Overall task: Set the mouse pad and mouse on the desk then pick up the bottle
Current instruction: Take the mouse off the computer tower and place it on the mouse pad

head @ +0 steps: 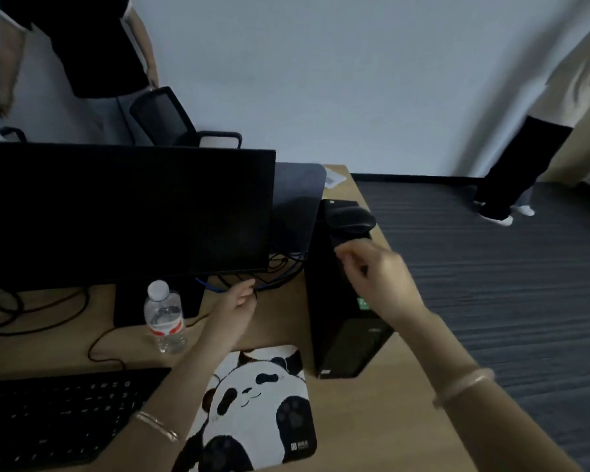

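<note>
the right hand (372,270) hovers over the computer tower (341,301), fingers curled, thumb and forefinger nearly pinched; whether they grip anything, i cannot tell. the mouse (349,218) rests just beyond those fingertips. the left hand (237,301) pinches a thin cable (255,294). the bottle (164,318) stands left of its fingers, the mouse pad (263,403) below its wrist.

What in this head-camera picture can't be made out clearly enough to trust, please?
- Mouse on the computer tower: dark on dark and blurred; its outline is unclear.
- Right hand: blur hides whether it grips anything.
- Left hand: contact with the cables is uncertain.
- Panda mouse pad: the left forearm covers part; the bottom edge cuts it off.
- Bottle label: too blurred to read.
</note>
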`<action>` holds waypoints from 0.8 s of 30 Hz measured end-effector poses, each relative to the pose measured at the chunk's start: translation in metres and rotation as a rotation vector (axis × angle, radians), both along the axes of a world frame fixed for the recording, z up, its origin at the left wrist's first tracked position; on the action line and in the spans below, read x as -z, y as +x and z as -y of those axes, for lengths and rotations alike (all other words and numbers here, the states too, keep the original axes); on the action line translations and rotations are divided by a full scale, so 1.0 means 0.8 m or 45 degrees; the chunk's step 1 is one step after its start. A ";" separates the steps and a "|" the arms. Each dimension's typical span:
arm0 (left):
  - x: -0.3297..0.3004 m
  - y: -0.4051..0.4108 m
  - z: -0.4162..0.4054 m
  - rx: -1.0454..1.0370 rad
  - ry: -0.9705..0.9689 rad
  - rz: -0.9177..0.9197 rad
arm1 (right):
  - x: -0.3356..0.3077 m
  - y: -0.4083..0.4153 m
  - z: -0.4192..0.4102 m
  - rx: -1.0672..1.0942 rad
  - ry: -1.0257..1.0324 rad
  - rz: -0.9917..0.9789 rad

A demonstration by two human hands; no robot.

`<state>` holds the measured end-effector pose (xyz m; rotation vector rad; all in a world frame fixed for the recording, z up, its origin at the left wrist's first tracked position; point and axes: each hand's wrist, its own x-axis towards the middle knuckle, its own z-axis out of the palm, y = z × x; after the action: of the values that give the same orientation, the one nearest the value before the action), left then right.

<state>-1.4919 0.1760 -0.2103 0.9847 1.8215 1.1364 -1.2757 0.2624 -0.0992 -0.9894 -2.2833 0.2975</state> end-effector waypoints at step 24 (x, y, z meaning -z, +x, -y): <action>-0.096 0.048 -0.183 -0.020 -0.097 0.821 | 0.019 -0.029 -0.181 0.160 -0.470 0.377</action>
<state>-1.4533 0.3227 -0.1338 0.4750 1.3352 1.2072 -1.2991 0.4075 -0.1147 -1.4397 -2.4668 0.5660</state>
